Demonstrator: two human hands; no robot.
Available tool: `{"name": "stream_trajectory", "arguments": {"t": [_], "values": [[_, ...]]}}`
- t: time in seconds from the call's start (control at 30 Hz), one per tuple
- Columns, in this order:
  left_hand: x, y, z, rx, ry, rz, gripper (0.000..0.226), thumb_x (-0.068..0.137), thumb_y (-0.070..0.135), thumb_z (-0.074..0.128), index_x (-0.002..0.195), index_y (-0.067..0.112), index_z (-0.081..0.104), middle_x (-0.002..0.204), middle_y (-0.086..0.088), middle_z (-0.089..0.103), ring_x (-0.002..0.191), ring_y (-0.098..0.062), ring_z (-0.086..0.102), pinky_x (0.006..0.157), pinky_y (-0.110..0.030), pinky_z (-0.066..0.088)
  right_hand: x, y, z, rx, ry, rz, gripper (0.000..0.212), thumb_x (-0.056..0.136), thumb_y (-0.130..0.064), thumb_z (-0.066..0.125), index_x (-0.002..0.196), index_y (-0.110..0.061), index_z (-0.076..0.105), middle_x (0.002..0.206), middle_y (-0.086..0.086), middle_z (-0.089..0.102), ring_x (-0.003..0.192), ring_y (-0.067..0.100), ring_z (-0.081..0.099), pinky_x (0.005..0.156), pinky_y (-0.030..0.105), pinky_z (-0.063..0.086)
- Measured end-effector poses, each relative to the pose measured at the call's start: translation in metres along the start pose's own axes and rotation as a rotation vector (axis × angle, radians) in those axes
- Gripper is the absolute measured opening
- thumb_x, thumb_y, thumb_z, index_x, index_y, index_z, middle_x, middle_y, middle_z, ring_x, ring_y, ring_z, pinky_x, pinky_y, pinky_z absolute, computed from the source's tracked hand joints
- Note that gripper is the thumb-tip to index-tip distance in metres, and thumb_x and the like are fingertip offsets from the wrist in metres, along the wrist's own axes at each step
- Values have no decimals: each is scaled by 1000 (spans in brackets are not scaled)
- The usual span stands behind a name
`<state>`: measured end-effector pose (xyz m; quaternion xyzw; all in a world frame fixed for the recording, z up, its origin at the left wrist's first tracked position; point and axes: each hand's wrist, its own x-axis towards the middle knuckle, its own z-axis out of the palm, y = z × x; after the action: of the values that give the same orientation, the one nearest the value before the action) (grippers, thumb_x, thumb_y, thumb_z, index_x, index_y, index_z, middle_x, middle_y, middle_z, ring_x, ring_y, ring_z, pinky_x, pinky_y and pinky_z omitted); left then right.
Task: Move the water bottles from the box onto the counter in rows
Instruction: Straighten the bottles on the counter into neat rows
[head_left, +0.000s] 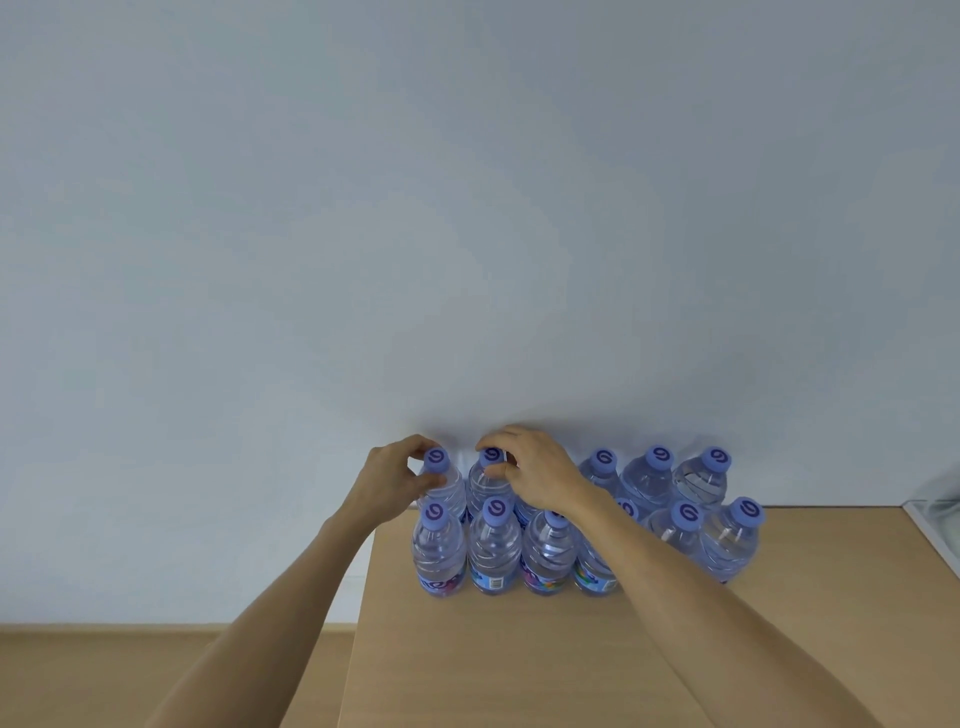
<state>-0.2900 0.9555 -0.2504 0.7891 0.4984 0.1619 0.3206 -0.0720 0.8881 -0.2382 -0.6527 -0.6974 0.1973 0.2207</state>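
Observation:
Several clear water bottles with purple caps stand upright in two rows on the wooden counter (571, 654), against the pale wall. My left hand (392, 480) grips the neck of the back row's leftmost bottle (441, 480). Beside it, my right hand (535, 475) holds the neck of the second back-row bottle (485, 480). The front row (493, 551) stands just in front, partly covered by my right forearm. The box is out of view.
The counter's left edge runs down at about (363, 597), with wooden floor (130, 670) beyond it. A pale raised edge and a translucent object (935, 512) sit at the counter's far right.

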Motion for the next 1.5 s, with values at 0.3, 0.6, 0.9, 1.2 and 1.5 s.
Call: {"name": "stream_trajectory", "arguments": {"t": [0.3,0.6,0.9,1.2,1.5], "values": [[-1,-2,-1,-15,-6,5,29,81,24,77,106,26,63,104,9,67,64,-7,67,58,-9,46,1,0,2,25,18,79,33,84,-33,75,111,-18,65,103,-2,67,87,15,56,72,27,44],[-1,-2,3,5,21,23,28,84,23,73,109,28,61,107,10,66,66,-8,66,60,-11,44,0,-1,2,4,-21,65,39,87,-30,72,121,-16,61,115,3,66,103,21,60,84,33,50],[-3,-1,4,5,40,32,29,86,21,71,113,27,62,112,9,69,68,-5,67,63,-11,44,-10,18,-34,152,-81,107,56,83,-30,77,133,-18,55,126,-6,64,110,1,56,92,17,43],[7,31,-7,231,-28,229,53,79,37,77,126,25,56,121,9,61,104,-11,54,87,-22,42,-27,42,-69,8,-170,80,56,82,-31,78,132,-21,56,128,-8,61,112,2,54,93,16,38],[23,106,44,491,-121,355,51,80,55,67,115,18,61,110,3,66,103,-21,60,80,-33,49,-51,82,-95,-177,-232,154,47,89,-17,69,135,-19,56,135,-2,59,119,14,55,98,25,43]]}}
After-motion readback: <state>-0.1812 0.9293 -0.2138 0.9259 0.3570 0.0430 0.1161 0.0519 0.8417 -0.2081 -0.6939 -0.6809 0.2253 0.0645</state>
